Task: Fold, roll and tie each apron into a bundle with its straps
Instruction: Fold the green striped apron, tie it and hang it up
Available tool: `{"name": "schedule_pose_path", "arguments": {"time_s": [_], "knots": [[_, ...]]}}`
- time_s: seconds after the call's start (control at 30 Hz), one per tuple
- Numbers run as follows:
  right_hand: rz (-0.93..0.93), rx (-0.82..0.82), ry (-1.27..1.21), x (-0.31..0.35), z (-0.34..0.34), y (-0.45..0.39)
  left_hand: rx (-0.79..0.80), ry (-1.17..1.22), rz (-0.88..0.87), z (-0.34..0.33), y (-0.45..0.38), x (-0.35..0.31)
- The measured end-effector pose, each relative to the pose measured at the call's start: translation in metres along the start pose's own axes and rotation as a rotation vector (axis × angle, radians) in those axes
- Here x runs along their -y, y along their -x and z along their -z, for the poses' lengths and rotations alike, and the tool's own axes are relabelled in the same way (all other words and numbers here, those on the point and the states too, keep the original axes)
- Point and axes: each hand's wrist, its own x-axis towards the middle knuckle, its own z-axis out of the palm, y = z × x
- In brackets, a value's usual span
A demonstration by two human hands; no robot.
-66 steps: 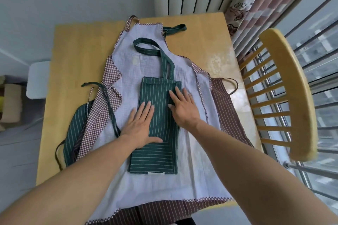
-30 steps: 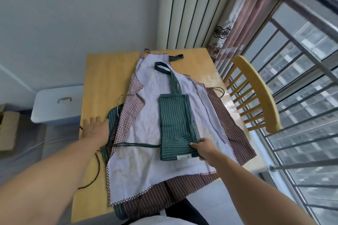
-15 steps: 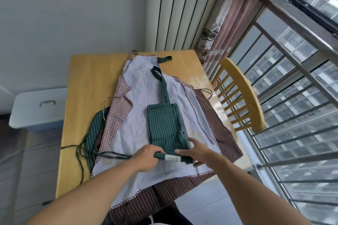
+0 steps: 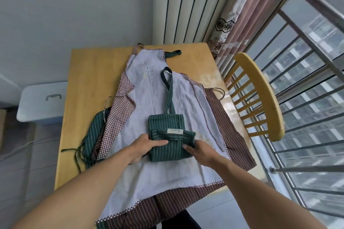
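Note:
A dark green striped apron (image 4: 168, 147), folded into a narrow strip, lies on top of a spread pale lilac apron (image 4: 149, 102) with red checked trim. Its near end is turned over away from me into a thick fold, a white label facing up. My left hand (image 4: 147, 146) grips the fold's left side and my right hand (image 4: 199, 149) grips its right side. The green neck loop (image 4: 168, 87) stretches away from me over the lilac apron. More green striped cloth and thin straps (image 4: 87, 143) lie at the left.
A maroon striped apron (image 4: 229, 130) lies beneath the lilac one on the wooden table (image 4: 93, 83). A wooden chair (image 4: 260, 96) stands close on the right by a railed window. A white storage box (image 4: 39, 98) sits on the floor at the left.
Both hands have turned the near end of the green apron over away from me, so the fold is thicker and the strip shorter. Earlier the left hand reached to the table's left edge.

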Motion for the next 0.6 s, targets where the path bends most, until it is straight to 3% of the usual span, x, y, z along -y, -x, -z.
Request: {"name": "schedule_pose_path", "arguments": {"time_s": [0.1,0.23,0.33,0.6], "knots": [[0.048,-0.014,-0.05,0.003,0.002,-0.019,-0.122,-0.149,0.007,0.008,-0.017,0.003],[-0.079,0.138,-0.022,0.0,0.008,-0.051,-0.287,-0.225,-0.053,0.013,-0.032,-0.004],[-0.148,0.096,0.136,-0.008,0.011,-0.071,-0.308,-0.214,-0.041,0.017,-0.044,-0.01],[-0.358,0.091,0.135,0.0,0.014,-0.092,-0.329,-0.287,-0.005,0.022,-0.072,-0.017]]}}
